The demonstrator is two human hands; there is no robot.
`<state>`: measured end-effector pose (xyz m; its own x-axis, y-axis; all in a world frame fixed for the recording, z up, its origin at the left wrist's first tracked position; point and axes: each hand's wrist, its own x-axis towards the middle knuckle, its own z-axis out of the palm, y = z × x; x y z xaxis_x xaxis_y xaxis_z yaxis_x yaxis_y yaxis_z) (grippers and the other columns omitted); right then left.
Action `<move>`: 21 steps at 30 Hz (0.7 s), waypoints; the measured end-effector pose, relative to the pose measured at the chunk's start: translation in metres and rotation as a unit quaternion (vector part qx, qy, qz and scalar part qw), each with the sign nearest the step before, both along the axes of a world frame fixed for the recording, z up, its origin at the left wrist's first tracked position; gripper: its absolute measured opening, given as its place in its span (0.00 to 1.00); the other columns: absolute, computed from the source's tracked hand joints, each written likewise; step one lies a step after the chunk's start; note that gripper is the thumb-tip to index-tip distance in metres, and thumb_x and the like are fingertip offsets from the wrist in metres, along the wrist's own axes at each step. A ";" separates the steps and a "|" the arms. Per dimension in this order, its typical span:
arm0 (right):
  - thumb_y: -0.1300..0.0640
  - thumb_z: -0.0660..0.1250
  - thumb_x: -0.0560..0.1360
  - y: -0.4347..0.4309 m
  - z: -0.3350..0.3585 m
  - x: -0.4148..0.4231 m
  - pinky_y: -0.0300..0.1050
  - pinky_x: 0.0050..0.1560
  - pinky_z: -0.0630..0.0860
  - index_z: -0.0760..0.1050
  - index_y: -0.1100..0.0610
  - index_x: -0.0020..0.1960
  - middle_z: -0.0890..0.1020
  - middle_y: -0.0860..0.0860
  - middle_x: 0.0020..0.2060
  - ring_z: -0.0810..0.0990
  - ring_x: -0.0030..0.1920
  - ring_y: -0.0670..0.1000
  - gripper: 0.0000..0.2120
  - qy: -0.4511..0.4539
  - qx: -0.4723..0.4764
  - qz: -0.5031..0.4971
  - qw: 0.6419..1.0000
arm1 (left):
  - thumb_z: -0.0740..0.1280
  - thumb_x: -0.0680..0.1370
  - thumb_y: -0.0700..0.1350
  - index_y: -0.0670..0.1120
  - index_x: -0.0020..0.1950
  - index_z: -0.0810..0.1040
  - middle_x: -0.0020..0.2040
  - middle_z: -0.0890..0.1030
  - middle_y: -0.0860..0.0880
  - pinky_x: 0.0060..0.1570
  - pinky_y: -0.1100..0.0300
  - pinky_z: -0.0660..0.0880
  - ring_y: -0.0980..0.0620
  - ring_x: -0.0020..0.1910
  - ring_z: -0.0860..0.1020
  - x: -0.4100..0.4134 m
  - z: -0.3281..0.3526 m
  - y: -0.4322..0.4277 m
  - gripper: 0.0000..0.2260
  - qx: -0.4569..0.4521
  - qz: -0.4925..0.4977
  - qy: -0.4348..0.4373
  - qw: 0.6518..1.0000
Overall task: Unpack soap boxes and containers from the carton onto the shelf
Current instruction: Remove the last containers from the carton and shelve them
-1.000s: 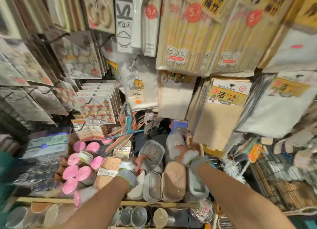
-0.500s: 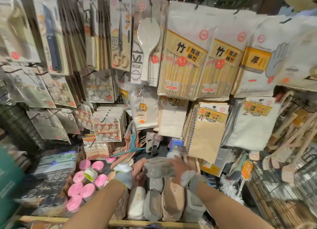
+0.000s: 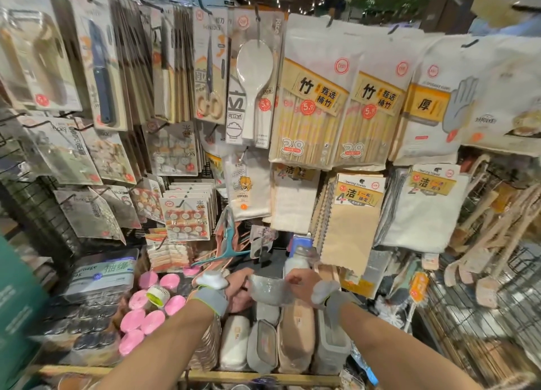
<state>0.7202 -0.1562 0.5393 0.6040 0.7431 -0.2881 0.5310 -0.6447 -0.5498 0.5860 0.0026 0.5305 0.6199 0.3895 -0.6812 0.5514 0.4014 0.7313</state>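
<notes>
Presently, the soap container (image 3: 270, 290) is pale grey and rounded, in glossy clear wrap, slightly blurred. It is held just above the boxes (image 3: 295, 334) on the shelf (image 3: 263, 376), long axis left to right. Left hand (image 3: 238, 291) and right hand (image 3: 301, 281) each curl their fingers round one end.

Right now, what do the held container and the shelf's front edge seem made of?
The container between the left hand and right hand looks like glossy, translucent grey plastic: glints, maybe film wrap. The shelf edge looks like matt pale wood, possibly laminate: tan, no shine.
</notes>
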 end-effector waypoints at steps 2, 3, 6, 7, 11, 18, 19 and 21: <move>0.64 0.61 0.74 0.002 0.007 -0.006 0.40 0.51 0.71 0.78 0.59 0.58 0.81 0.57 0.55 0.76 0.48 0.50 0.14 0.010 0.000 0.002 1.000 | 0.59 0.76 0.44 0.45 0.31 0.66 0.22 0.70 0.47 0.26 0.66 0.69 0.50 0.19 0.68 0.002 -0.007 -0.002 0.13 -0.017 0.008 0.004 1.000; 0.64 0.61 0.75 0.004 0.006 -0.006 0.40 0.51 0.72 0.78 0.59 0.58 0.81 0.57 0.55 0.76 0.47 0.50 0.14 0.006 0.000 0.004 1.000 | 0.58 0.75 0.41 0.44 0.31 0.65 0.22 0.69 0.47 0.26 0.65 0.70 0.50 0.19 0.69 0.001 -0.009 -0.004 0.12 -0.025 0.012 0.005 1.000; 0.66 0.59 0.77 0.008 0.011 -0.010 0.39 0.56 0.69 0.73 0.63 0.64 0.77 0.60 0.62 0.75 0.56 0.50 0.16 0.046 -0.006 0.020 0.999 | 0.57 0.76 0.42 0.43 0.34 0.66 0.25 0.71 0.46 0.27 0.64 0.72 0.49 0.22 0.71 0.004 -0.020 -0.002 0.11 -0.048 0.033 -0.003 0.998; 0.66 0.60 0.77 0.010 0.008 -0.009 0.39 0.57 0.68 0.70 0.63 0.67 0.75 0.59 0.64 0.74 0.61 0.52 0.18 0.042 -0.012 0.040 0.998 | 0.56 0.76 0.42 0.43 0.33 0.66 0.24 0.70 0.46 0.27 0.65 0.71 0.49 0.22 0.70 0.004 -0.021 -0.001 0.12 -0.065 0.042 -0.005 0.997; 0.59 0.67 0.74 0.009 0.007 -0.008 0.42 0.56 0.70 0.66 0.60 0.68 0.75 0.54 0.59 0.75 0.59 0.53 0.24 0.058 0.003 0.017 0.998 | 0.56 0.75 0.44 0.43 0.27 0.64 0.18 0.64 0.47 0.26 0.65 0.70 0.50 0.16 0.65 0.010 -0.012 0.001 0.16 -0.079 0.039 -0.017 0.996; 0.52 0.76 0.65 0.008 0.013 0.001 0.52 0.56 0.76 0.68 0.55 0.61 0.78 0.55 0.54 0.77 0.54 0.56 0.29 0.089 0.066 -0.042 0.993 | 0.62 0.71 0.67 0.43 0.33 0.69 0.22 0.69 0.47 0.18 0.71 0.60 0.54 0.15 0.63 0.013 -0.007 0.015 0.27 -0.066 0.025 -0.040 0.997; 0.51 0.77 0.65 0.009 0.013 0.003 0.50 0.53 0.77 0.69 0.54 0.59 0.78 0.54 0.52 0.78 0.52 0.54 0.27 0.116 0.095 -0.068 0.986 | 0.59 0.72 0.69 0.45 0.33 0.69 0.24 0.69 0.48 0.19 0.71 0.58 0.56 0.16 0.62 0.014 -0.007 0.015 0.27 -0.056 0.021 -0.047 0.997; 0.49 0.77 0.65 0.011 0.014 0.007 0.47 0.50 0.77 0.69 0.53 0.57 0.79 0.50 0.49 0.78 0.50 0.51 0.26 0.165 0.134 -0.110 0.971 | 0.59 0.74 0.68 0.48 0.34 0.71 0.29 0.73 0.50 0.24 0.69 0.63 0.56 0.23 0.68 0.016 -0.004 0.015 0.24 -0.030 0.024 -0.056 0.998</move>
